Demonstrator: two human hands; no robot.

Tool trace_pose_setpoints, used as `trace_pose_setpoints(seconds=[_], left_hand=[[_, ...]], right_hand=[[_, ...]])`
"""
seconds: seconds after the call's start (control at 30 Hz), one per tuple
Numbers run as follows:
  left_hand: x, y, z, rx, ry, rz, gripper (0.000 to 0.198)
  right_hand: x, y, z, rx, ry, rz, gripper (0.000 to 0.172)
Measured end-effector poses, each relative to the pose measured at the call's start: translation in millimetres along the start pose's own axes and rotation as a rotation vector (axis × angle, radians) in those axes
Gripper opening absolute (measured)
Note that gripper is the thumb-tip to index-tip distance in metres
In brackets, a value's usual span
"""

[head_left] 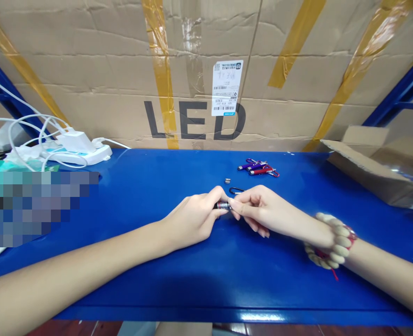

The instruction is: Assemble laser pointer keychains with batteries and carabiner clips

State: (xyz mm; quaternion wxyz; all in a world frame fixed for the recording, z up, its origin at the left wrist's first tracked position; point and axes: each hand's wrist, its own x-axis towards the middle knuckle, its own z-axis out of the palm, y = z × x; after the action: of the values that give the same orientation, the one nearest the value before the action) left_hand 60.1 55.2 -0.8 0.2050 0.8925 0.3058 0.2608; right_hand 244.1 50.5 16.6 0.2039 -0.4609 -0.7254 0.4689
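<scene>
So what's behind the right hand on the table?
Just beyond the right hand, part of a black loop shows; farther back lie purple penlights and a red penlight. The hand covers the loop's other end.

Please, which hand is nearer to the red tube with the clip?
The right hand. It is on the near side of the red tube, apart from it; the left hand is farther away, toward the near left.

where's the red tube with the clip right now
In the head view, the red tube lies right of centre on the blue table, just on the near side of two purple tubes and beyond the right hand.
</scene>
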Motion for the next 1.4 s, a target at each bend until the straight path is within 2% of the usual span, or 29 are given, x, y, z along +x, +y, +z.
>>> trace_pose_setpoints(seconds=[0.07, 0.1, 0.2, 0.27, 0.33, 0.43, 0.83, 1.03, 1.4], left_hand=[[1, 0, -0.3, -0.017, 0.024, -0.030, 0.006], [2, 0, -0.4, -0.026, 0.043, -0.053, 0.006], [3, 1, -0.8, -0.046, 0.099, -0.101, 0.006], [3, 3, -1.0, -0.049, 0.119, -0.105, 0.008], [2, 4, -1.1, -0.054, 0.128, -0.100, 0.008], [2, 5, -1.4, -0.065, 0.127, -0.089, 0.007], [-2, 5, -2.7, -0.074, 0.033, -0.004, 0.007], [-3, 5, -1.8, -0.070, 0.025, -0.016, 0.002], [-5, 0, 0.2, -0.004, 0.045, 0.019, 0.009]], right_hand=[[1, 1, 0, -0.091, 0.068, -0.074, 0.035], [1, 2, -1, -0.173, 0.143, -0.150, 0.036], [0, 4, -6, -0.447, 0.452, -0.468, 0.029], [0, 5, -10, -0.539, 0.576, -0.638, 0.021], [-1, 5, -13, -0.551, 0.592, -0.767, 0.014], [-1, 4, -14, -0.549, 0.519, -0.884, 0.006], [-3, 3, -11, -0.469, 0.501, -0.843, 0.012], [-4, 2, -6, -0.423, 0.501, -0.737, 0.017], [1, 4, -6, -0.371, 0.386, -0.478, 0.019]])
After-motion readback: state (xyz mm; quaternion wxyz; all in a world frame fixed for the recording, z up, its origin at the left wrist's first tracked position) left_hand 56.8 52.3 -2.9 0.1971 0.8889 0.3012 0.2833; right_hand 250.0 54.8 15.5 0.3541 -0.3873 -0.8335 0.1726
